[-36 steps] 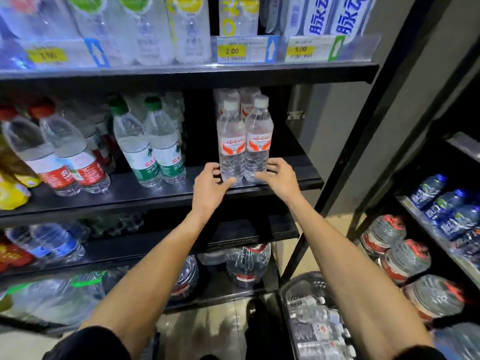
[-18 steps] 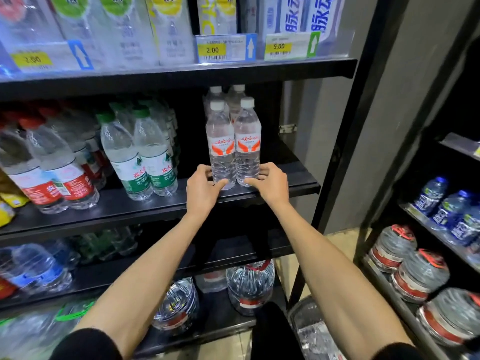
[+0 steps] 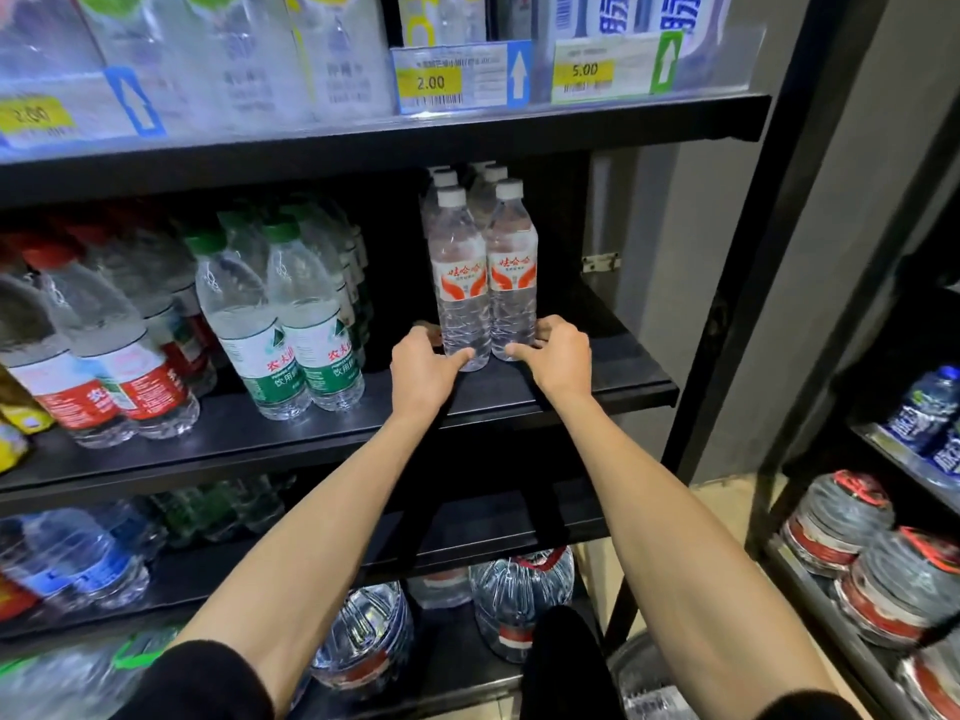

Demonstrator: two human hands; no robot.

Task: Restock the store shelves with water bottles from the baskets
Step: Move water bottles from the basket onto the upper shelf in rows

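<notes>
Bottles with red caps and red labels [image 3: 130, 376] crowd the far left of the middle shelf [image 3: 597, 379]. Just to their right stand green-capped bottles [image 3: 291, 330] with green and white labels, 2 across at the front and more behind. Then comes a dark gap. Past it, at centre frame, the left hand [image 3: 423, 368] reaches in from the lower edge on a bare forearm. Its fingers curl round the far side of the left bottle [image 3: 460, 283] near the base and the thumb lies across the front, so it grips that bottle low down.

The left bottle is clear and white-capped, with a red and white label. It stands upright on the shelf, touching the right bottle [image 3: 511, 275] of the same kind, and more white caps show in 2 rows behind them. The right hand [image 3: 558, 356] mirrors the other: fingers wrapped round the outer side of the right bottle's base, thumb pointing inward across its front. Both bottles sit back from the shelf's front lip, toward its right end.

On the upper shelf edge, a yellow 2.00 price tag [image 3: 431, 83] sits just left of a 5.00 tag [image 3: 584, 70]. At far right another rack holds blue-labelled bottles [image 3: 922, 413] above large jugs [image 3: 841, 522] with red bands.
</notes>
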